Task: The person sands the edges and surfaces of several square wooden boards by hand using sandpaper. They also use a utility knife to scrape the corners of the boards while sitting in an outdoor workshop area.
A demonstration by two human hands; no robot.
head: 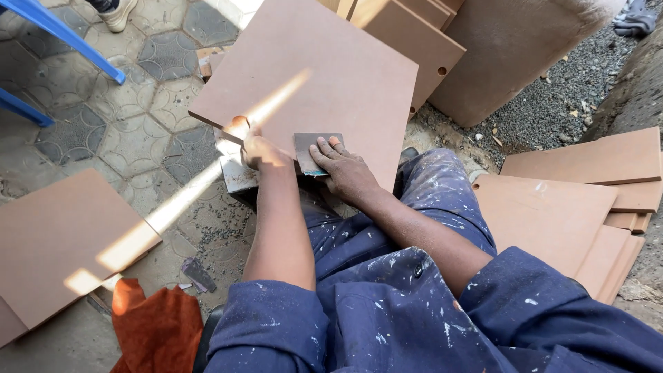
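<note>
Resting flat: grey sandpaper [314, 150] (square, worn)

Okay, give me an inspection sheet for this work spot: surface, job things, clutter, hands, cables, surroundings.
Surface: paved ground of patterned tiles, dusty, with a sunlit streak.
Job's things: brown board lying tilted over the person's lap; dark sanding sheet flat on its near edge.
Clutter: orange cloth at lower left; small dark scrap on the tiles nearby.
Hands: left hand grips the board's near edge; right hand presses flat on the sanding sheet.
Cables: nothing seen.
Surroundings: stacked boards at right, another board at left, gravel behind, blue frame legs at upper left, a shoe at the top edge.
</note>
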